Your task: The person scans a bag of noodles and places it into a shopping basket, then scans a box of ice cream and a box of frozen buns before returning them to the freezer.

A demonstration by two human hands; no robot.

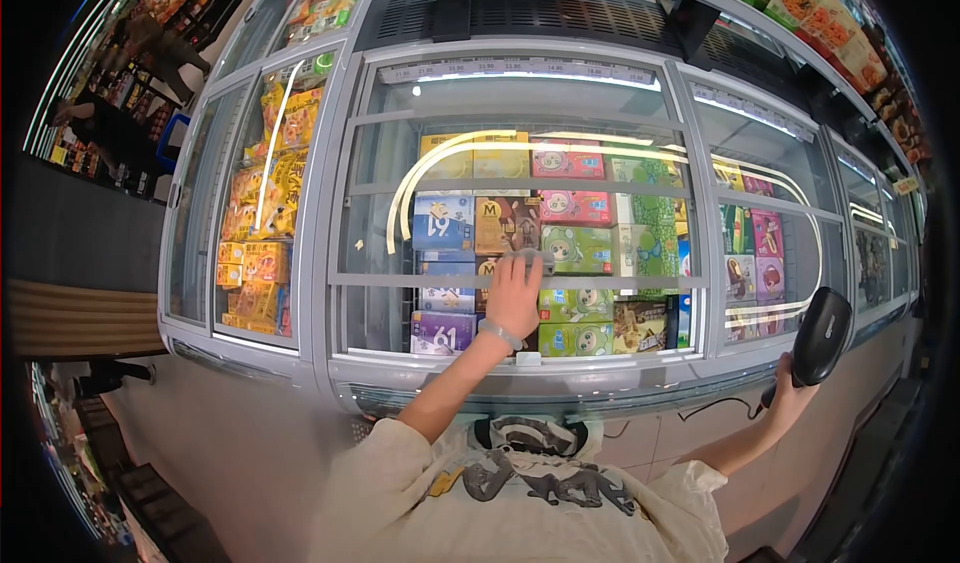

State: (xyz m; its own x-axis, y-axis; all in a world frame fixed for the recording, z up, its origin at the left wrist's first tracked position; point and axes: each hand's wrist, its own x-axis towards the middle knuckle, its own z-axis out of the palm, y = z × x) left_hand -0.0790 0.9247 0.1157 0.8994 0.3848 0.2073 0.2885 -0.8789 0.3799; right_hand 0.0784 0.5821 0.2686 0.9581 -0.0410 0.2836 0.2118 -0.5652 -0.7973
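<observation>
My left hand, with a bracelet at the wrist, reaches over the chest freezer, its fingers bent over the small grey handle of a sliding glass lid. Under the glass lie boxed ice creams: a blue box, a brown box, a green box and a pink box. Out to the right, my right hand is closed around the grip of a black handheld device shaped like a barcode scanner. Its fingers are partly hidden.
The freezer's front rim runs before my body. Yellow packages fill a freezer section on the left. A black vented shelf crosses behind. A dark cable shows low on the right. People stand far left.
</observation>
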